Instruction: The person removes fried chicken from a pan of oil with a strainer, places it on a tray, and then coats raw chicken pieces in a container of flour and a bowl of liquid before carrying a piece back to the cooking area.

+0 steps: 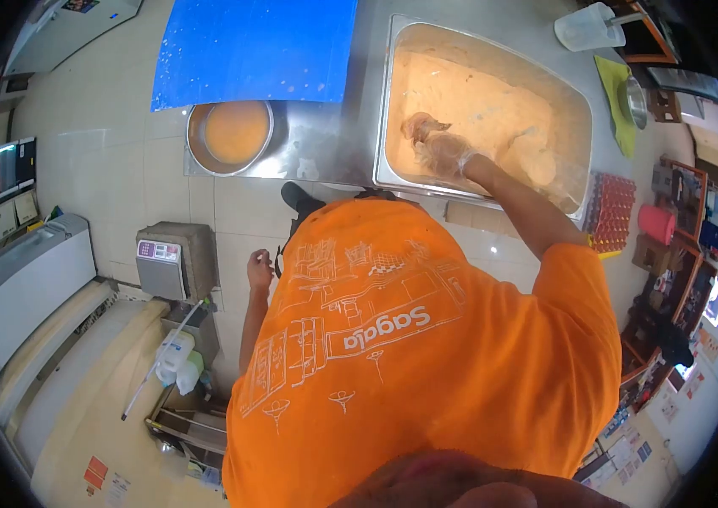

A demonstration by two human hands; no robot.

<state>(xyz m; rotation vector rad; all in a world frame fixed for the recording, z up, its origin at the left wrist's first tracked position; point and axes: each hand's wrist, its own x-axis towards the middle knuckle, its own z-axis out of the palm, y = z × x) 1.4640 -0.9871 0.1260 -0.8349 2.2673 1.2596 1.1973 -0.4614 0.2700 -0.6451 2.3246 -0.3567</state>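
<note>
My right hand (pixel 450 154), in a clear plastic glove, reaches into a deep steel pan (pixel 382 127) of pale orange powder (pixel 469 85) that looks like breading flour. Its fingers are closed on a piece of raw meat (pixel 423 126), possibly chicken, near the pan's left side. Another lump coated in the powder (pixel 532 157) lies to the right of that hand. Bare and away from the counter, my left hand (pixel 260 269) hangs beside my body with loosely curled fingers and nothing visible in it.
A round metal bowl of orange liquid (pixel 236 133) sits at the counter's left edge, beside a blue board (pixel 253 51). Right of the pan are a red egg tray (pixel 610 212), a green cloth (pixel 615 102) and a clear jug (pixel 583 30). A scale (pixel 162 269) stands behind left.
</note>
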